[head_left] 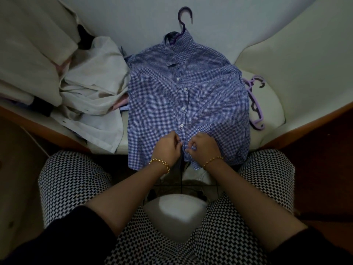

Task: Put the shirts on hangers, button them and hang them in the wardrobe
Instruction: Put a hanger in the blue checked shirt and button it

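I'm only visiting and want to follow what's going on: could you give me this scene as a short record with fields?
Garment: blue checked shirt, lying flat, front up
Hanger: purple hanger inside it, hook poking out past the collar
Buttons: four white buttons show along the closed front, above the hands
Left hand: pinches the front edge near the hem
Right hand: pinches the facing edge, close beside the left
Waiting: heap of pale shirts on the left
Spares: lilac hangers on the right
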